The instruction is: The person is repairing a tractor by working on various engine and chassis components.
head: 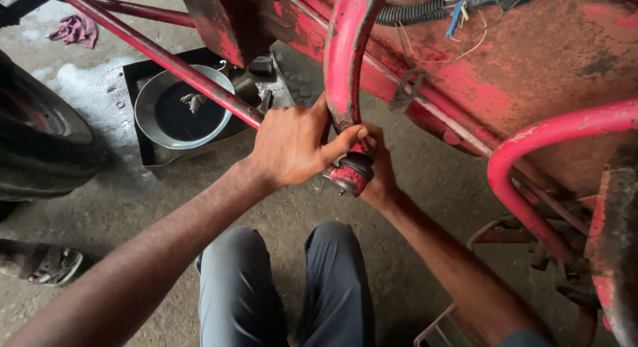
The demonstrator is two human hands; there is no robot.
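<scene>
red vehicle body [531, 68]: largest item, worn flaking paint over metal, grimy, loose wires and a black corrugated hose along its top. landmark = curved red tube [345, 61], a bent round steel bar hanging down from the body. left of the tube, a black tyre [40, 141] at the frame edge. between tyre and tube, a round metal pan [183, 108] of dark oil on a black tray, likely set there for drainage. at the tube's lower end, a red knuckle-like joint [350, 174], greasy. left hand [292, 148] wrapped closed around the tube just above the joint, thumb pressed across, apparently steadying it. right hand [380, 174] behind the joint, fingers curled on it; grip partly hidden.
</scene>
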